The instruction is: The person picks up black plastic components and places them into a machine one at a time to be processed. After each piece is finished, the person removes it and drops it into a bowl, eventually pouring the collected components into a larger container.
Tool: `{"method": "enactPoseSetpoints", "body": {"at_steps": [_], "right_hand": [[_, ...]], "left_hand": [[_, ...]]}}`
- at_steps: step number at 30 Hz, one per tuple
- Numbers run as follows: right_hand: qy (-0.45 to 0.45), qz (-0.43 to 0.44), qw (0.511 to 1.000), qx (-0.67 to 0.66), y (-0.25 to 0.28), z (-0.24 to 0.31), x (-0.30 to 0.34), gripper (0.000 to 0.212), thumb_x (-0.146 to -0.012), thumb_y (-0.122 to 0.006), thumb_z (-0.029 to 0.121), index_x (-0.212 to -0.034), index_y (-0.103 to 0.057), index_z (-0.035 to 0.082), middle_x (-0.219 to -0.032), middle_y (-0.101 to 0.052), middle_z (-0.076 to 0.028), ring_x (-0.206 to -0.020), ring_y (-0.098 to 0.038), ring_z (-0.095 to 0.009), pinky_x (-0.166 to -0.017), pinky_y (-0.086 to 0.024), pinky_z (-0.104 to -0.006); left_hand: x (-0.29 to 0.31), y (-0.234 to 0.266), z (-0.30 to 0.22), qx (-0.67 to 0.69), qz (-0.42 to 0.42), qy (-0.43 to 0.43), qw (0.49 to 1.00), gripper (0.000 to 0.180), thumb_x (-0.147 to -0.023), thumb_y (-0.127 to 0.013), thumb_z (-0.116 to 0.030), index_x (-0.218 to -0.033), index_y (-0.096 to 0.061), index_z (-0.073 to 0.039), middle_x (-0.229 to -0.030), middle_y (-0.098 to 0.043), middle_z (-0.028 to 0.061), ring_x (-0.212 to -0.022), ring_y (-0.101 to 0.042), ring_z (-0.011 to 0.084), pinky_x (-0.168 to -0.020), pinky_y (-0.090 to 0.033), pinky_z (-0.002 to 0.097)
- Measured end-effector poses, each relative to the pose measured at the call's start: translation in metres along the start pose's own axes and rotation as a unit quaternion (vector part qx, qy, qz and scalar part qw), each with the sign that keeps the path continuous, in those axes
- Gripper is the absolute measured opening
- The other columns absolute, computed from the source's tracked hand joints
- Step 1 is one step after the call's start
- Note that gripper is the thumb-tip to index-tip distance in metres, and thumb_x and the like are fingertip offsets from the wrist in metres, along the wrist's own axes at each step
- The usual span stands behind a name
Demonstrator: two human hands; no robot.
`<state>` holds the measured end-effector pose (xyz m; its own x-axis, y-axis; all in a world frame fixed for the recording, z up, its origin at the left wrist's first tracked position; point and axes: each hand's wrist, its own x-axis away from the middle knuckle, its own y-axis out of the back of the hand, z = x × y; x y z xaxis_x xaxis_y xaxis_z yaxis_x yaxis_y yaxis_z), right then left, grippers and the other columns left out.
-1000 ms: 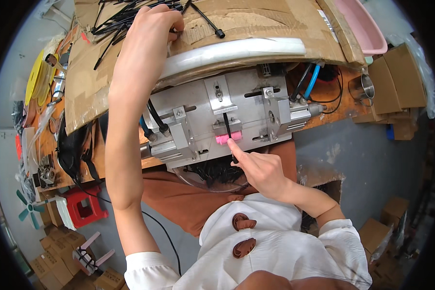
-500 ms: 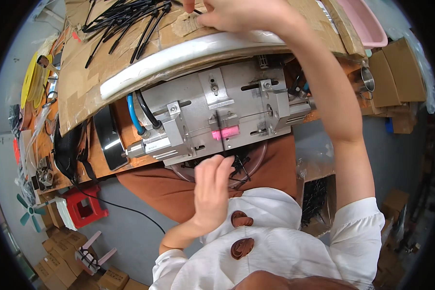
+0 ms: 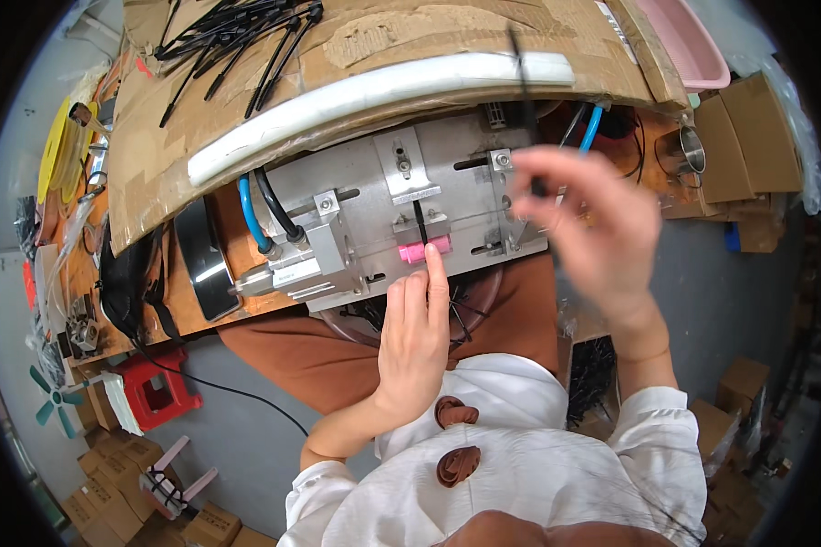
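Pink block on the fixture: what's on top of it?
A black rod reaches over the pink block; the left hand has its index finger over both. What lies under that finger can't be seen.

Red stool [image 3: 181,390], pink tub [image 3: 681,41]; teal fan [image 3: 57,393] — apparently

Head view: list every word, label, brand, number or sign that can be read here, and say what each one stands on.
No text reads clearly enough to quote.
Pale label on the left cylinder of the metal fixture: too small to read.
White label at the upper right of the cardboard sheet: too small.
Dark print on the brown cartons at lower left: too small and blurred.
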<state>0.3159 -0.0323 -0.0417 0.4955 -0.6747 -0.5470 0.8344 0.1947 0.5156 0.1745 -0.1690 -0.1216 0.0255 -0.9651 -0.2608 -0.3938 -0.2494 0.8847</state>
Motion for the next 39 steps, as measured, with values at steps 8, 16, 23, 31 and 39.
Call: {"method": "enactPoseSetpoints", "body": {"at_steps": [8, 16, 23, 31, 39], "right_hand": [[0.041, 0.085, 0.989, 0.113, -0.062, -0.001, 0.085, 0.061, -0.074, -0.073, 0.010, -0.130, -0.053, -0.001, -0.064, -0.056, -0.004, -0.050, -0.052, -0.014, -0.046, -0.043, -0.0295], [0.020, 0.098, 0.988, 0.114, -0.079, -0.006, 0.087, 0.062, -0.074, -0.073, 0.008, -0.131, -0.051, -0.001, -0.060, -0.054, -0.004, -0.052, -0.055, -0.014, -0.046, -0.043, -0.0294], [0.154, 0.108, 0.960, 0.209, -0.028, 0.007, 0.004, 0.064, -0.072, -0.073, 0.014, -0.132, -0.052, 0.004, -0.071, -0.056, -0.001, -0.057, -0.057, -0.013, -0.046, -0.046, -0.0297], [0.173, 0.171, 0.891, 0.385, -0.100, -0.042, -0.245, 0.015, -0.080, -0.066, 0.015, -0.092, -0.063, 0.007, -0.089, -0.068, -0.012, -0.088, -0.065, -0.032, -0.074, -0.051, -0.0425], [0.145, 0.221, 0.884, 0.386, -0.048, -0.052, -0.206, 0.024, -0.077, -0.071, 0.013, -0.099, -0.065, 0.005, -0.091, -0.068, -0.013, -0.088, -0.065, -0.033, -0.078, -0.050, -0.0420]], "left_hand": [[0.015, 0.028, -0.005, 0.078, -0.022, 0.063, 0.995, 0.078, -0.071, -0.066, 0.014, -0.142, -0.035, 0.002, -0.126, -0.048, 0.0189, -0.102, -0.049, 0.0317, -0.082, -0.048, 0.0355], [0.022, 0.041, 0.005, 0.092, -0.053, 0.085, 0.991, 0.075, -0.069, -0.066, 0.017, -0.138, -0.042, 0.002, -0.122, -0.050, 0.0178, -0.102, -0.048, 0.0308, -0.078, -0.050, 0.0341], [-0.062, 0.089, 0.048, 0.004, -0.152, -0.022, 0.988, 0.061, -0.073, -0.068, 0.007, -0.131, -0.052, -0.002, -0.104, -0.053, 0.0162, -0.091, -0.051, 0.0312, -0.078, -0.045, 0.0384], [-0.193, 0.113, 0.116, -0.054, -0.061, -0.052, 0.995, 0.020, -0.080, -0.061, 0.001, -0.099, -0.055, -0.003, -0.096, -0.061, 0.0150, -0.091, -0.060, 0.0346, -0.077, -0.047, 0.0429], [-0.188, 0.137, 0.130, -0.037, -0.004, -0.237, 0.971, 0.019, -0.079, -0.061, 0.005, -0.096, -0.060, -0.002, -0.090, -0.058, 0.0119, -0.089, -0.054, 0.0305, -0.076, -0.047, 0.0372]]}}
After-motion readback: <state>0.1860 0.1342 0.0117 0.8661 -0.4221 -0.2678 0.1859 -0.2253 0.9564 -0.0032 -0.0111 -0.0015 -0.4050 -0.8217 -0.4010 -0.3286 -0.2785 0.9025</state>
